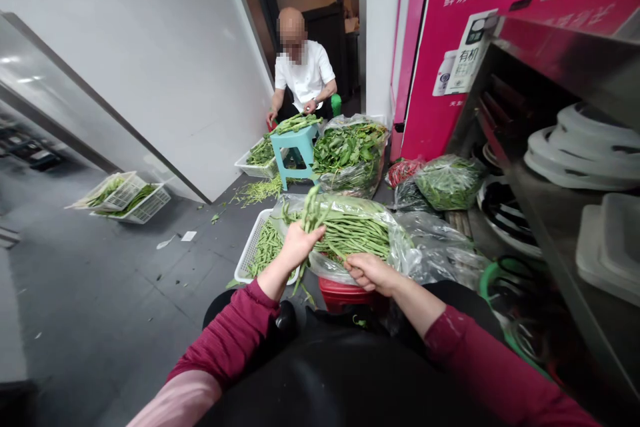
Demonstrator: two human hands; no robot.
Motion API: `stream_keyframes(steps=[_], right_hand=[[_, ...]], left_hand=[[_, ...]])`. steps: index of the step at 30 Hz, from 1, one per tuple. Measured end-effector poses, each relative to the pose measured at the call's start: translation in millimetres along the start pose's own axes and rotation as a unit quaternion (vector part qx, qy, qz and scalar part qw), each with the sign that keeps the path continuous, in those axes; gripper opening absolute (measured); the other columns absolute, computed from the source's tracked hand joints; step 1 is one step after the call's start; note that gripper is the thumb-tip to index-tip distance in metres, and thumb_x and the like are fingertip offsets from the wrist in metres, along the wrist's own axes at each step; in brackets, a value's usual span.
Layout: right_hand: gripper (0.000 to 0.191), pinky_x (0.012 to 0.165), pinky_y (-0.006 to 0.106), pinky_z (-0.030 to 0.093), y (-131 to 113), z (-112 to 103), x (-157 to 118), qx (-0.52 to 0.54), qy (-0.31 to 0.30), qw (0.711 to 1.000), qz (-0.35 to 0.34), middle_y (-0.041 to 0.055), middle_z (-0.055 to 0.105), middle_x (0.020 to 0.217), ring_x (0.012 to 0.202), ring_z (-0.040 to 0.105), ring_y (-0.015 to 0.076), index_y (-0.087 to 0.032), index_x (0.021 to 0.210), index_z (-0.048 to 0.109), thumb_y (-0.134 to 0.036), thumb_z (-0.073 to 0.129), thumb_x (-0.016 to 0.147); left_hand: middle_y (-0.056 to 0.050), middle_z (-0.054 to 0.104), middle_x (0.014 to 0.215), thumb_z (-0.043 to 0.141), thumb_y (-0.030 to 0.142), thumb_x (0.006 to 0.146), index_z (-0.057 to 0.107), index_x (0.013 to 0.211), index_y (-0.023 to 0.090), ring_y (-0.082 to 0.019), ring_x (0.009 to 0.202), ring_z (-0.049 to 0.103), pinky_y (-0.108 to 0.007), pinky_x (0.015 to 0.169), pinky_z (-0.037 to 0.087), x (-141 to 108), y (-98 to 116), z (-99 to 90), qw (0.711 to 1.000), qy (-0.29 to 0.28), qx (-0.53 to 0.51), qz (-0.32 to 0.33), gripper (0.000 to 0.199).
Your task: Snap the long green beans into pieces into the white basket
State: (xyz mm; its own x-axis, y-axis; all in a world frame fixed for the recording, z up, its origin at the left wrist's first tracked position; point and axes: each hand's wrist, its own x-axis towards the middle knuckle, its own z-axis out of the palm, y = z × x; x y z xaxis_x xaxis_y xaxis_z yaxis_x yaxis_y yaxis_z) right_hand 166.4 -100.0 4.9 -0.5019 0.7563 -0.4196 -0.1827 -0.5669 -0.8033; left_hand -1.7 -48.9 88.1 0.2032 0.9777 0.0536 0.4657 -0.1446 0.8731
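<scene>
My left hand [299, 245] is wrapped round a bunch of long green beans [312, 210], whose ends stick out above and below the fist. Just to its right, my right hand [369, 272] is closed with a thin green bean [336, 251] at its fingertips. Behind both hands lies an open clear plastic bag [400, 250] full of long green beans, resting on something red [340, 293]. Left of my left hand, a white basket [244, 260] holds short pieces of bean.
Across from me a person [305, 73] handles leafy greens at a light blue stool [295, 140]. A big bag of leaves [350, 147] stands beside it. Metal shelving [555, 240] with white lids borders my right. Two white baskets [145, 207] sit by the left wall.
</scene>
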Motion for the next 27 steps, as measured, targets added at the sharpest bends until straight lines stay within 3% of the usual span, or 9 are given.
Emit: stream_keyframes(steps=[4, 7, 9, 11, 13, 15, 19, 23, 27], right_hand=[[0.019, 0.033, 0.019, 0.011, 5, 4, 9, -0.074, 0.159, 0.983, -0.062, -0.0077, 0.031, 0.044, 0.033, 0.020, 0.0046, -0.020, 0.062, 0.042, -0.032, 0.048, 0.075], [0.019, 0.035, 0.020, 0.013, 4, 2, 11, -0.025, 0.203, 0.977, -0.057, -0.0076, 0.029, 0.042, 0.034, 0.018, 0.0051, -0.020, 0.060, 0.042, -0.032, 0.048, 0.074], [0.019, 0.036, 0.020, 0.017, 2, 0, 8, 0.021, 0.157, 0.986, -0.056, -0.0063, 0.034, 0.043, 0.035, 0.024, 0.0057, -0.019, 0.061, 0.045, -0.032, 0.049, 0.074], [0.020, 0.038, 0.021, 0.026, -1, -1, 4, 0.078, 0.057, 0.993, -0.063, -0.0035, 0.044, 0.049, 0.039, 0.035, 0.0077, -0.019, 0.066, 0.048, -0.036, 0.049, 0.075], [0.026, 0.041, 0.021, 0.031, -3, -1, -1, 0.131, -0.048, 0.989, -0.044, -0.0006, 0.050, 0.057, 0.045, 0.043, 0.0094, -0.018, 0.075, 0.051, -0.043, 0.048, 0.077], [0.030, 0.039, 0.018, 0.027, -2, 0, -5, 0.160, -0.102, 0.982, -0.022, -0.0021, 0.047, 0.055, 0.043, 0.040, 0.0074, -0.017, 0.080, 0.052, -0.046, 0.047, 0.079], [0.021, 0.034, 0.015, 0.010, 3, 2, -8, 0.149, -0.111, 0.982, -0.040, -0.0095, 0.027, 0.045, 0.036, 0.018, 0.0035, -0.016, 0.080, 0.052, -0.037, 0.054, 0.079], [0.020, 0.033, 0.016, 0.011, 3, -1, -6, 0.162, -0.111, 0.980, -0.040, -0.0098, 0.026, 0.044, 0.035, 0.018, 0.0043, -0.017, 0.081, 0.052, -0.037, 0.052, 0.079], [0.019, 0.032, 0.017, 0.013, 1, -7, -2, 0.202, -0.104, 0.974, -0.005, -0.0100, 0.023, 0.041, 0.034, 0.019, 0.0051, -0.018, 0.071, 0.048, -0.036, 0.046, 0.078]], left_hand=[[-0.001, 0.059, 0.065, 0.058, 0.027, 0.070, 0.060, 0.066, 0.017, -0.013, 0.061, 0.051, -0.023, 0.060, 0.039, -31, 18, 24.3, 0.988, -0.074, 0.089, 0.106, 0.011], [-0.002, 0.060, 0.067, 0.056, 0.030, 0.072, 0.061, 0.070, 0.018, -0.013, 0.062, 0.052, -0.024, 0.060, 0.041, -47, 34, 35.5, 0.988, -0.108, 0.049, 0.097, 0.013], [-0.003, 0.061, 0.067, 0.059, 0.032, 0.070, 0.062, 0.072, 0.016, -0.013, 0.060, 0.054, -0.024, 0.059, 0.041, -45, 39, 35.9, 0.991, -0.125, -0.014, 0.054, 0.017], [-0.002, 0.058, 0.059, 0.062, 0.035, 0.068, 0.060, 0.069, 0.014, -0.010, 0.049, 0.049, -0.022, 0.049, 0.038, -36, 34, 34.1, 0.985, -0.148, -0.088, -0.017, 0.022], [-0.001, 0.054, 0.052, 0.064, 0.038, 0.065, 0.057, 0.065, 0.012, -0.006, 0.039, 0.041, -0.020, 0.039, 0.029, -27, 21, 33.6, 0.969, -0.160, -0.165, -0.092, 0.027], [-0.001, 0.053, 0.051, 0.065, 0.040, 0.064, 0.055, 0.062, 0.010, -0.003, 0.034, 0.035, -0.019, 0.035, 0.021, -21, 3, 35.8, 0.952, -0.160, -0.221, -0.139, 0.031], [0.000, 0.054, 0.049, 0.066, 0.038, 0.065, 0.057, 0.068, 0.010, -0.002, 0.032, 0.031, -0.018, 0.035, 0.019, -19, -22, 42.3, 0.923, -0.166, -0.298, -0.177, 0.030], [0.003, 0.049, 0.043, 0.067, 0.036, 0.064, 0.056, 0.063, 0.010, -0.002, 0.031, 0.031, -0.019, 0.035, 0.021, -16, -26, 40.9, 0.913, -0.150, -0.330, -0.186, 0.029], [-0.001, 0.058, 0.060, 0.066, 0.036, 0.065, 0.057, 0.068, 0.010, -0.001, 0.033, 0.031, -0.020, 0.038, 0.026, -14, -24, 38.2, 0.927, -0.150, -0.301, -0.166, 0.027]])
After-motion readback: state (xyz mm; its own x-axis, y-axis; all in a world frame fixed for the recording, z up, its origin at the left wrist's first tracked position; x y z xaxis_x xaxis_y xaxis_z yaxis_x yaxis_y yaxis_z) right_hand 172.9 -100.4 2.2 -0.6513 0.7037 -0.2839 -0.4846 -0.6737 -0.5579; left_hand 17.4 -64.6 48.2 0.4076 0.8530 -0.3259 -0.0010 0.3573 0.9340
